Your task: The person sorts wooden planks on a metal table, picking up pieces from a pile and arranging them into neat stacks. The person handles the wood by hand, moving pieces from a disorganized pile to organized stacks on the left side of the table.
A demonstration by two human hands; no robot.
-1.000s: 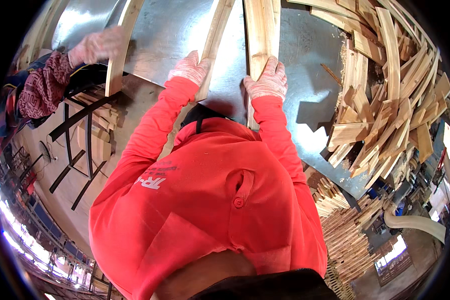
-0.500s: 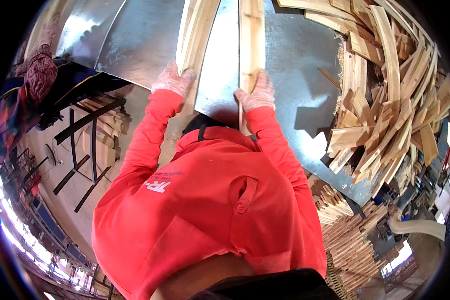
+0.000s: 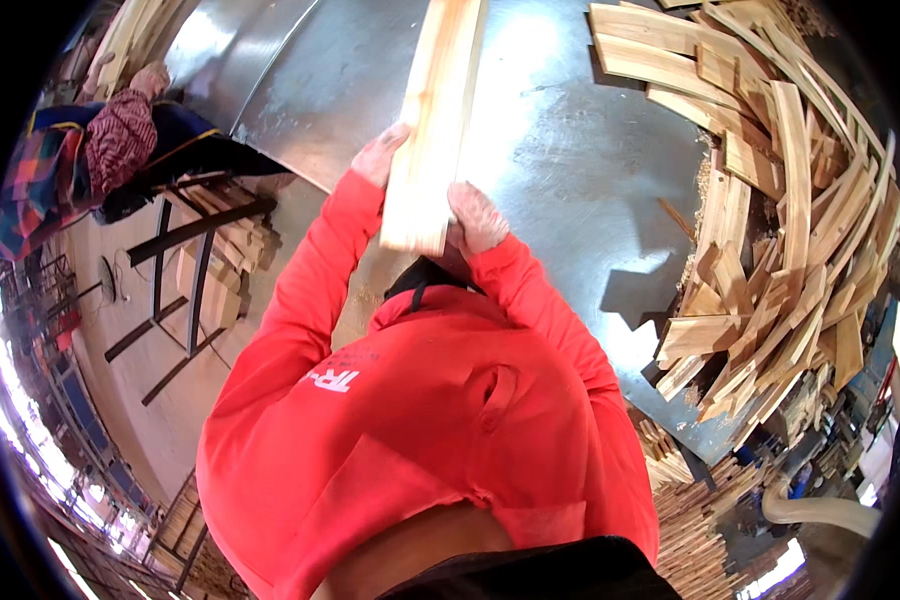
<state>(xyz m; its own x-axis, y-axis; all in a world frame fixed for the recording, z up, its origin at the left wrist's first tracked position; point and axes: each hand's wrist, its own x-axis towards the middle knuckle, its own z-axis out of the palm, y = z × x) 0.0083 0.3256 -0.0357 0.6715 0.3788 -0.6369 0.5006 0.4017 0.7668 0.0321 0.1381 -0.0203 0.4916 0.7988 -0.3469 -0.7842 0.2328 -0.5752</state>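
A bundle of long, pale wooden boards (image 3: 432, 130) lies side by side in front of me, its near end sticking out past the edge of the metal table (image 3: 560, 150). On its left edge, my gloved left hand (image 3: 380, 155) grips the wood. My gloved right hand (image 3: 478, 215) presses against the right side close to the near end, its fingers bent and partly hidden. Between them, the two hands hold the boards together.
A heap of loose wooden offcuts (image 3: 770, 230) covers the table's right side. Another person's patterned sleeve (image 3: 120, 140) is at the far left. Below it stand a dark metal frame (image 3: 195, 270) and stacked wood blocks (image 3: 210, 290). More wood strips (image 3: 700, 520) are piled at lower right.
The boards, apart under separate hands before, are now together in one bundle. My right hand has moved left and nearer to me; the left hand has shifted slightly right.
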